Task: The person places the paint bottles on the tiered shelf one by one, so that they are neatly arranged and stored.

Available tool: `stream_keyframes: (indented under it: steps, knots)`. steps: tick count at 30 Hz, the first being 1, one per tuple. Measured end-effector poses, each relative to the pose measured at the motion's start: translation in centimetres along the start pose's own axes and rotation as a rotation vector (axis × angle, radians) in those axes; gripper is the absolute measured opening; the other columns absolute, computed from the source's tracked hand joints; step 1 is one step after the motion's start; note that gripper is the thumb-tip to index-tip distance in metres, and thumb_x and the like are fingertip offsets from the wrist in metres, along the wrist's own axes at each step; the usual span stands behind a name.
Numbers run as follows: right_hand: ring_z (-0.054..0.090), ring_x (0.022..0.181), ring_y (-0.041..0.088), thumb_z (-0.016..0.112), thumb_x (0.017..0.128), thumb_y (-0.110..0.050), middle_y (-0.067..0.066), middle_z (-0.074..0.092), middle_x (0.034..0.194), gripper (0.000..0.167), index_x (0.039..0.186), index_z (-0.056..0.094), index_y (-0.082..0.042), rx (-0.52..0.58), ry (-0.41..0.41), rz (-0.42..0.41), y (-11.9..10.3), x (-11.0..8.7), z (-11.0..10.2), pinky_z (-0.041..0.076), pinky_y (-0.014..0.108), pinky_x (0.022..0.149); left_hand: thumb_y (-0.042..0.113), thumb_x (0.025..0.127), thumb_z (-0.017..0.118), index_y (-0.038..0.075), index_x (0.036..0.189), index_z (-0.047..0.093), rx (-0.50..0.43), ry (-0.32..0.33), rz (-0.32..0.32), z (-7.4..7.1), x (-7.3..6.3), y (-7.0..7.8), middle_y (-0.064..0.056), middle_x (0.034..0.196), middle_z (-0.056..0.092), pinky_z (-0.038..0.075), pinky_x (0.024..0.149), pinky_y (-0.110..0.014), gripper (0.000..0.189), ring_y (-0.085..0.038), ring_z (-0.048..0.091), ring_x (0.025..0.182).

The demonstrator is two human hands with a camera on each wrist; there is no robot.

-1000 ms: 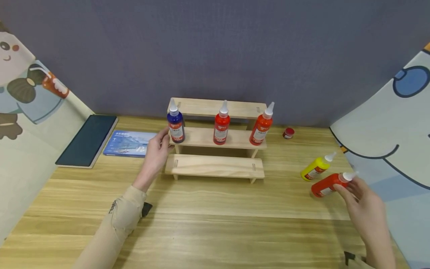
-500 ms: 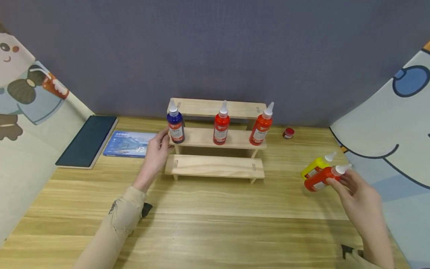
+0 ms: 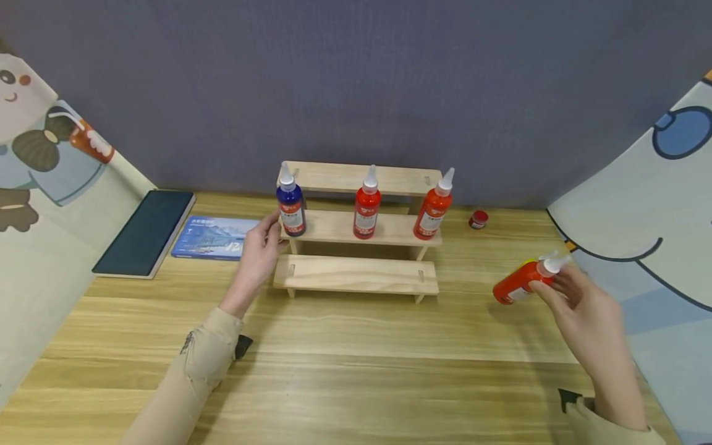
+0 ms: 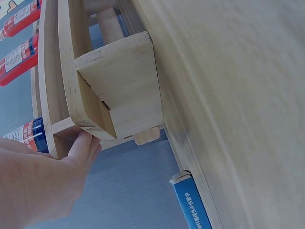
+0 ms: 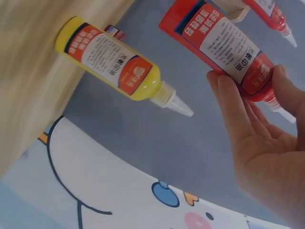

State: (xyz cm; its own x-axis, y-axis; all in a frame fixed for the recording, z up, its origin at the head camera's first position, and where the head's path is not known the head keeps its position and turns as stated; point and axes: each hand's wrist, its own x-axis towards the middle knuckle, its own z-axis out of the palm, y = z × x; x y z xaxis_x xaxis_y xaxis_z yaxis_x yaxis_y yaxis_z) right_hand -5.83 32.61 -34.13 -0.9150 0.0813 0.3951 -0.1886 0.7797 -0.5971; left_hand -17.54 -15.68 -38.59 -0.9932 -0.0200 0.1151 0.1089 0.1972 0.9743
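My right hand (image 3: 591,321) holds a red squeeze bottle (image 3: 513,288) by its upper part, tilted and raised off the table, its white nozzle pointing up and right. Behind it stands a yellow squeeze bottle (image 5: 112,59), mostly hidden in the head view but plain in the right wrist view. At the left end of a three-tier wooden shelf (image 3: 356,274), my left hand (image 3: 260,250) grips the middle board; its thumb is hard to make out. Just beside those fingers a dark blue bottle (image 3: 291,210) stands on that tier, with a red bottle (image 3: 366,213) and an orange-red bottle (image 3: 432,213) along it.
A small red-lidded jar (image 3: 478,219) sits right of the shelf. To the left lie a blue flat box (image 3: 208,238) and a dark tablet-like slab (image 3: 146,232). A grey panel (image 3: 356,80) rises at the back; printed panels flank the wooden table (image 3: 356,383).
My right hand has lifted the red bottle and carried it left and away from me, so it now covers most of the yellow bottle in the head view. The left hand stays put.
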Motion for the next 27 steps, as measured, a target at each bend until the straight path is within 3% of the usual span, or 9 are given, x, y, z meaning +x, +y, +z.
stream_keyframes:
  steps: [6, 22, 25, 27]
  knots:
    - [0.045, 0.101, -0.03, 0.079, 0.098, -0.003, 0.033, 0.07, 0.123, 0.036, 0.13, 0.066, 0.009, 0.01, -0.017, 0.013, -1.0, 0.9, 0.4, 0.044, -0.007, 0.083, 0.005, 0.116, 0.033, -0.01, 0.161, 0.035, 0.025, -0.001, 0.007, 0.0, 0.1, -0.2, -0.033, 0.162, 0.04, 0.057, 0.112, -0.045, 0.047, -0.046, 0.051, 0.142]
    - [0.051, 0.102, -0.026, 0.083, 0.094, -0.002, 0.029, 0.073, 0.12, 0.04, 0.13, 0.068, 0.008, 0.074, -0.06, -0.03, -3.4, 2.6, 2.3, 0.05, -0.004, 0.079, 0.007, 0.117, 0.033, -0.008, 0.162, 0.034, 0.027, -0.008, 0.0, 0.1, 0.2, -0.2, -0.032, 0.162, 0.04, 0.058, 0.111, -0.044, 0.048, -0.044, 0.052, 0.141]
    - [0.057, 0.102, -0.018, 0.082, 0.097, -0.008, 0.027, 0.073, 0.121, 0.041, 0.132, 0.068, 0.006, 0.076, -0.081, -0.002, -3.9, 2.9, 2.7, 0.051, -0.003, 0.079, 0.006, 0.117, 0.033, -0.009, 0.162, 0.035, 0.027, -0.005, 0.001, 0.0, 0.2, -0.2, -0.032, 0.161, 0.041, 0.058, 0.111, -0.045, 0.048, -0.045, 0.052, 0.14]
    - [0.067, 0.106, -0.002, 0.082, 0.098, -0.01, 0.026, 0.073, 0.122, 0.042, 0.134, 0.068, 0.005, 0.077, -0.096, 0.006, -4.2, 3.1, 2.9, 0.051, -0.003, 0.079, 0.005, 0.116, 0.033, -0.009, 0.162, 0.034, 0.024, -0.005, 0.003, 0.1, 0.2, -0.2, -0.032, 0.161, 0.04, 0.057, 0.112, -0.046, 0.048, -0.045, 0.051, 0.141]
